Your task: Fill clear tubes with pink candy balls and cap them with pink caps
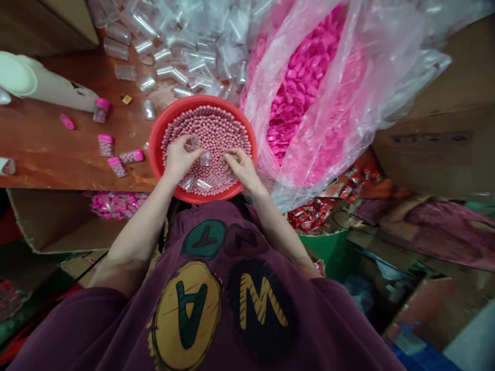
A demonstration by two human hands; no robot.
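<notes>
A red bowl (157, 135) full of small pink candy balls (216, 129) sits at the table's near edge. My left hand (178, 157) is over the bowl's left side, fingers closed on a small clear plastic bottle (192, 142). My right hand (240, 165) rests on the candies at the bowl's right, fingers curled, apparently around another clear bottle that I cannot see well. Several clear bottles (201, 183) lie on the candies near the front rim.
A heap of empty clear bottles (185, 56) lies behind the bowl. A clear bag of pink caps (305, 77) stands to the right. Filled pink-capped bottles (112, 149) sit on the wooden table (46, 149) at left. Cardboard boxes (433, 144) surround the spot.
</notes>
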